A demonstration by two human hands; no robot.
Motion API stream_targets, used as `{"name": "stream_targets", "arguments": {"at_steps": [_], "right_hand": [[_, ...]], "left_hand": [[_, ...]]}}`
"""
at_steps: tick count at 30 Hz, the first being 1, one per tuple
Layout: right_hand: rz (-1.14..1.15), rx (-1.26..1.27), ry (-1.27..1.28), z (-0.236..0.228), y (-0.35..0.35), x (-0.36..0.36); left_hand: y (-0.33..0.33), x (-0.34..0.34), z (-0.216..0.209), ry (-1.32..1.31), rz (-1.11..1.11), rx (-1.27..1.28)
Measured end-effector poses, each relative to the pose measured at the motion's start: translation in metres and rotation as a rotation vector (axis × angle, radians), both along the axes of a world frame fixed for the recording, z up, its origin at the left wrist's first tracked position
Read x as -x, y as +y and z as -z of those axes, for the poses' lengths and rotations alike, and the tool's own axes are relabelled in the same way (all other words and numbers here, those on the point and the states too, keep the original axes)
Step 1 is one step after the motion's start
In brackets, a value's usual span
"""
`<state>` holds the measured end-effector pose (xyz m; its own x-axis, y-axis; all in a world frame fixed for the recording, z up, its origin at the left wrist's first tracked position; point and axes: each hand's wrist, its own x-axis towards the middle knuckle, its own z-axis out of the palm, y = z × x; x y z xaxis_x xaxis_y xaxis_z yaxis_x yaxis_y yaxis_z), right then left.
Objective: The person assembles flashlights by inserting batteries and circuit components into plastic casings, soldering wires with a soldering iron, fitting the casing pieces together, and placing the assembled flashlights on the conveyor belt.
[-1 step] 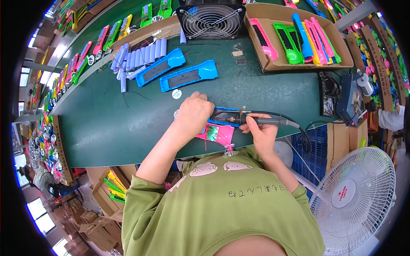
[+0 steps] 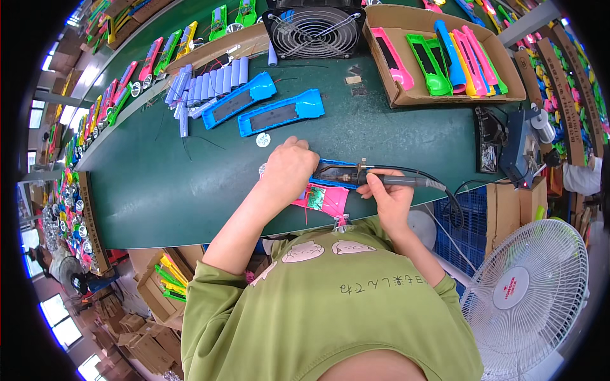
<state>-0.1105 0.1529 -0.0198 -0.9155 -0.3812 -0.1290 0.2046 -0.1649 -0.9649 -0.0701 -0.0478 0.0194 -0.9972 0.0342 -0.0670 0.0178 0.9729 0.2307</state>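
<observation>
My right hand (image 2: 393, 202) grips a soldering iron (image 2: 406, 181) with a dark handle, its metal front pointing left. That front lies over a blue plastic casing (image 2: 335, 162) in front of me. My left hand (image 2: 289, 168) is closed, fingers curled down at the casing's left end; what they pinch is hidden beneath them. Just nearer to me lies a pink casing (image 2: 335, 202) with a green circuit board (image 2: 316, 197) in it. Two more blue casings (image 2: 305, 114) with dark strips rest farther off, beside a pile of purple cylindrical battery cells (image 2: 213, 82).
A black box fan (image 2: 312, 35) stands at the back. Right of it is a cardboard box (image 2: 457, 100) of coloured casings. The soldering station (image 2: 522, 146) sits at the table's right edge, its cable looping toward my hand. A white fan (image 2: 524, 292) stands at lower right.
</observation>
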Motion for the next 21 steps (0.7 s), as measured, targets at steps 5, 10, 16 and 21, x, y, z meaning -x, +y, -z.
{"name": "stream_targets", "arguments": {"at_steps": [5,10,16,21], "right_hand": [[0.106,0.076,0.076,-0.008,0.007,-0.003],[0.086,-0.153,0.477,-0.013,0.027,-0.005],[-0.028,-0.421,0.751,-0.025,0.044,0.005],[-0.069,-0.558,0.796,-0.028,0.039,0.012]], "left_hand": [[0.0,0.001,-0.001,-0.01,0.0,0.014],[0.001,0.002,-0.001,0.002,-0.007,-0.007],[0.001,0.001,-0.001,0.054,-0.002,-0.027],[0.001,0.002,0.001,0.092,-0.004,-0.029]]}}
